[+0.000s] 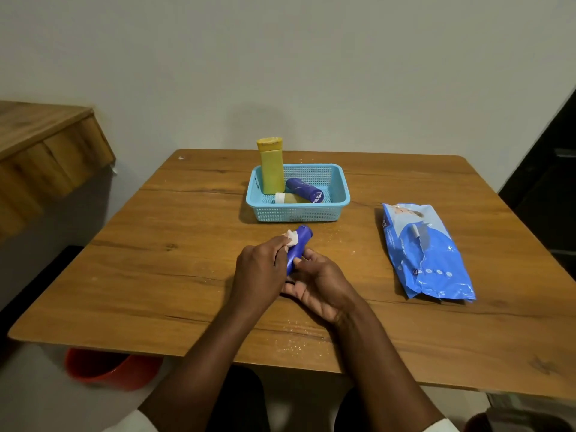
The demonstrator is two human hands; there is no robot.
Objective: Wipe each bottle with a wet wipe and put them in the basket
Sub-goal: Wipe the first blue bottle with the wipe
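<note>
A blue bottle point(298, 246) is held tilted above the table's middle. My right hand point(318, 285) grips its lower end from underneath. My left hand point(260, 269) pinches a small white wet wipe point(292, 237) against the bottle's upper side. Just beyond stands a light blue mesh basket point(299, 212). Inside it a tall yellow bottle point(271, 168) stands upright at the left, a purple bottle point(304, 190) lies on its side, and a small yellowish bottle with a white cap point(288, 198) lies at the front.
A blue pack of wet wipes point(427, 254) lies flat on the wooden table point(156, 275) to the right. A red bucket point(106, 367) sits on the floor under the table's left front edge. A wooden ledge point(46, 151) juts out at the left.
</note>
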